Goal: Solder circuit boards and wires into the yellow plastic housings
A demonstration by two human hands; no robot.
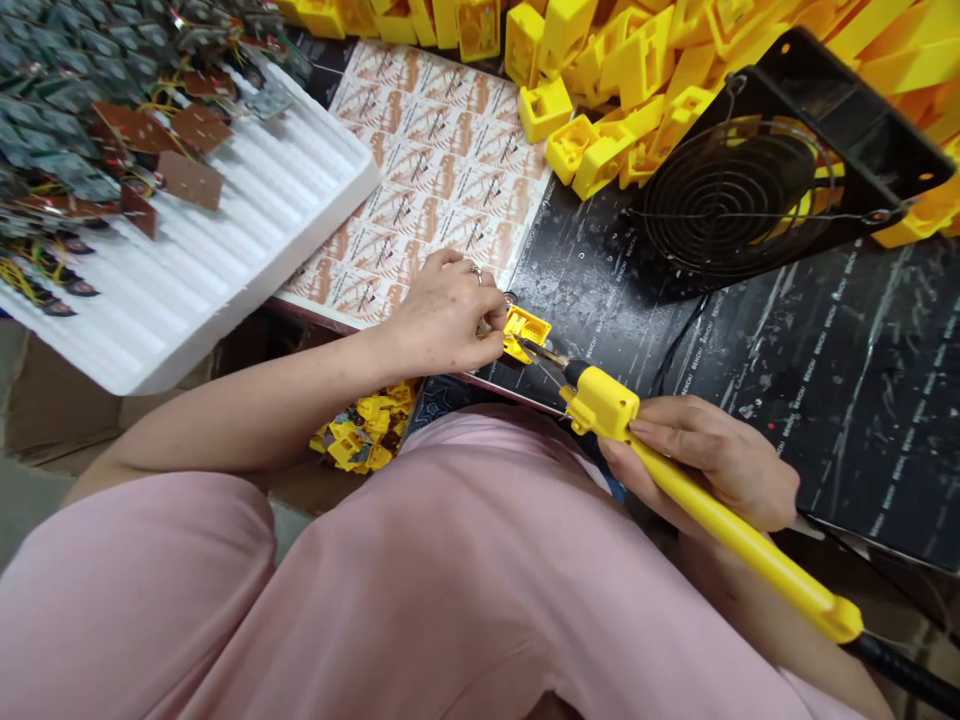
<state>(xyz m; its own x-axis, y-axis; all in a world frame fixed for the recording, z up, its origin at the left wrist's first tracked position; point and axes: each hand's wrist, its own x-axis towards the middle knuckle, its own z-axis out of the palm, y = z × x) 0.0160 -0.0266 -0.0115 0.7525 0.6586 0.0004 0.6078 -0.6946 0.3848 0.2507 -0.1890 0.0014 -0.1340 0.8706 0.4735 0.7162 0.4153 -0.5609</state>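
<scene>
My right hand (697,460) is wrapped around the yellow handle of a soldering iron (720,530), which has a thin guide tube beside its tip. The tip reaches into a small yellow plastic housing (528,328) at the table's near edge. From the left, my left hand (454,315), with a ring on one finger, is closed in a pinch right against that housing. What sits between its fingertips is mostly hidden. Under the left hand lies a sheet of brown-and-white printed labels (442,170).
A white foam tray (300,170) at left bears many circuit boards with wires. Yellow housings (622,60) are heaped at the back. A black fan (750,180) stands at right on the black table (847,400). Below the edge is a box with yellow parts (367,430).
</scene>
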